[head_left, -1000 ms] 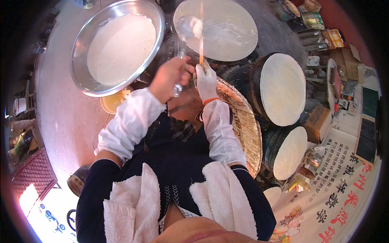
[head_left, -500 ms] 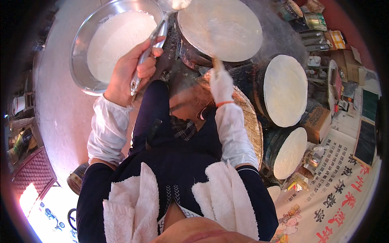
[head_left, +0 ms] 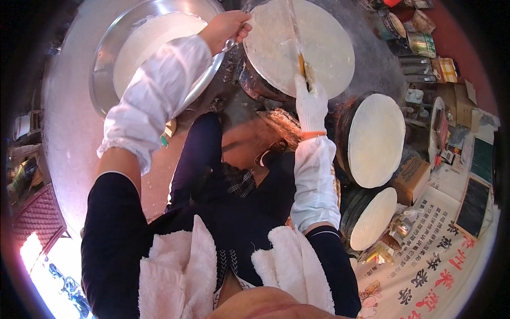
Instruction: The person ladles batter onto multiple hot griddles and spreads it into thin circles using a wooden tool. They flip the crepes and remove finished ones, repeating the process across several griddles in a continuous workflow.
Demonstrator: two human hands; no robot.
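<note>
My left hand (head_left: 228, 31), bare below a white sleeve cover, is closed on the handle of a metal ladle (head_left: 229, 44). Only the handle's end shows clearly below the fist; the bowl of the ladle is hidden or out of frame. The hand is between a wide steel basin (head_left: 99, 87) of white batter (head_left: 154, 48) and a round griddle. My right hand (head_left: 311, 103), in a white glove, grips a long batter scraper (head_left: 301, 61) with a brown handle. Its pale blade reaches across a thin round pancake (head_left: 326, 50) spread over the far griddle (head_left: 249, 80).
Right of my leg, two more round griddles carry pale pancakes (head_left: 376, 141) (head_left: 373, 219). Cardboard boxes (head_left: 413, 179), tins (head_left: 421, 44) and a printed banner (head_left: 425, 250) lie along the right. A red quilted seat (head_left: 40, 223) stands at left.
My left hand has moved up and right from over the basin toward the far griddle, taking the ladle along. The scraper in my right hand has shifted slightly right and now points straight away.
</note>
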